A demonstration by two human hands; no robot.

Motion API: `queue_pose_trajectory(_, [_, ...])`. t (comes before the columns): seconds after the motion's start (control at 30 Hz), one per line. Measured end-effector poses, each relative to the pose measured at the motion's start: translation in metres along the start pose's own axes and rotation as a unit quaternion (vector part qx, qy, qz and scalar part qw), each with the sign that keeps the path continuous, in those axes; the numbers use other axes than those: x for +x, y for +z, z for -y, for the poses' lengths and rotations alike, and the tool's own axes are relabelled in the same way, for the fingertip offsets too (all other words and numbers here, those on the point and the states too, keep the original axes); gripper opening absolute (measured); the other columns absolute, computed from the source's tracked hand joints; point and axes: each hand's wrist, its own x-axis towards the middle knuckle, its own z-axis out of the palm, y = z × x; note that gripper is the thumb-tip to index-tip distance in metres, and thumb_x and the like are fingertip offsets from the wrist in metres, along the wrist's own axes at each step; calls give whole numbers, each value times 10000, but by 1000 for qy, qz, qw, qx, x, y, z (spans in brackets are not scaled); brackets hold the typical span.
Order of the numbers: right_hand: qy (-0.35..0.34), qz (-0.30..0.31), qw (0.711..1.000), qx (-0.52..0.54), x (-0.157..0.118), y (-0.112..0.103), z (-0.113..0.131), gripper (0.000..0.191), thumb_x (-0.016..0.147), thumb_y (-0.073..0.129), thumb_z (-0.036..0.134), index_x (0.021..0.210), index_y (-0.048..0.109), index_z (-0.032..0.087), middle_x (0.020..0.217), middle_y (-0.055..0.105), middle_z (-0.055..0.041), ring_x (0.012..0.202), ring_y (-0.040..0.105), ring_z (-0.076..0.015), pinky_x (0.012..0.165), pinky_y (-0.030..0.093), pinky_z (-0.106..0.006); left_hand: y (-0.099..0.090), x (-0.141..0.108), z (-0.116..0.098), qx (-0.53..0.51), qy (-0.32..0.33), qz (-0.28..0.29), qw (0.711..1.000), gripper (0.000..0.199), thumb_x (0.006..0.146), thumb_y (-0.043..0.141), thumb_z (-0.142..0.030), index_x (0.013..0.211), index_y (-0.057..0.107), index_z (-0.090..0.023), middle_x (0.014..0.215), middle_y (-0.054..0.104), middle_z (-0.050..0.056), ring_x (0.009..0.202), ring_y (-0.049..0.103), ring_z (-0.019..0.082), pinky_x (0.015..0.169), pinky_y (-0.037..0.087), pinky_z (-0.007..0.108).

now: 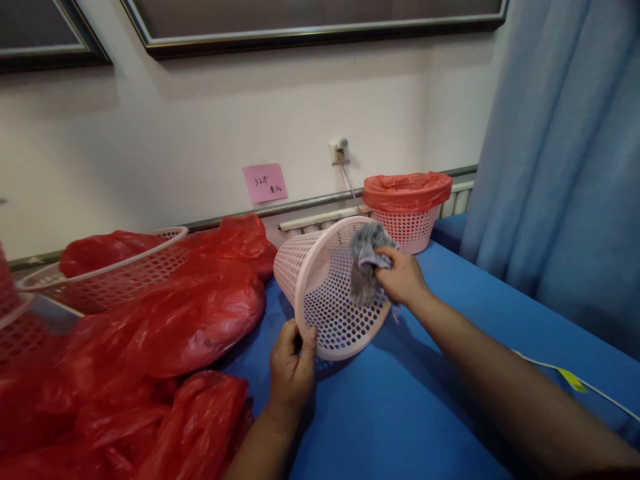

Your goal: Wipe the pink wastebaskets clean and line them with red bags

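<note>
A pale pink perforated plastic basket (332,327) lies tilted on its side on the blue-covered table (380,413), its mouth facing me. My left hand (293,367) pinches the rim at the lower left, thumb on the near side. In my right hand (403,275) is a bunched grey cloth (367,263), held at the right part of the basket's mouth. Whether the cloth touches the basket wall I cannot tell. The right fingertips are partly hidden in the cloth.
Red plastic bags (200,320) heap over the left side. Behind them stands a wide pink basket (115,283). A red-lined basket (407,227) stands at the back right, near a blue curtain (560,167). A white cord (545,365) crosses the right side.
</note>
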Motion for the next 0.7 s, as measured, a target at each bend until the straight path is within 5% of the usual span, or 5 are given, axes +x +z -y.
queue_pose_trajectory(0.17, [63, 15, 996, -62, -7, -3, -28, 335, 749, 636, 168, 1025, 822, 203, 997, 817, -103, 984, 758, -307, 967, 583, -447, 1, 0, 0, -6, -11, 11, 1000, 221, 957, 643, -390, 818, 661, -218, 701, 618, -36, 636, 567, 154, 610, 457, 248])
queue_pose_trajectory(0.27, [27, -63, 997, -19, 22, -7, -7, 505, 782, 592, 190, 1260, 755, 182, 1271, 759, -123, 1200, 694, -294, 1099, 522, -447, 1, 1, -1, -14, -22, 21, 999, 222, 948, 656, -408, 832, 671, -219, 704, 620, -35, 635, 562, 157, 603, 454, 248])
queue_pose_trajectory(0.37, [-38, -101, 986, 130, 34, -2, 36, 528, 742, 570, 162, 1236, 757, 170, 1200, 783, -99, 1133, 718, -265, 1057, 553, -408, 0, 3, -1, -25, -30, 35, 999, 240, 951, 661, -436, 857, 687, -216, 725, 640, -26, 647, 578, 163, 606, 465, 250])
queue_pose_trajectory(0.53, [-159, 100, 954, 235, -38, 25, 79, 499, 696, 610, 118, 1138, 788, 265, 1120, 801, -20, 1088, 732, -231, 1036, 558, -377, -3, 4, 0, -42, -38, 35, 998, 388, 990, 592, -548, 778, 632, -226, 721, 612, -24, 633, 536, 160, 613, 467, 257])
queue_pose_trajectory(0.7, [-126, 267, 950, 100, -108, 28, 48, 421, 723, 644, 102, 1085, 801, 248, 1038, 785, -52, 978, 735, -234, 916, 584, -354, -4, 2, 4, -33, -52, 18, 998, 457, 1003, 545, -613, 744, 588, -239, 675, 568, -34, 608, 507, 161, 583, 439, 258])
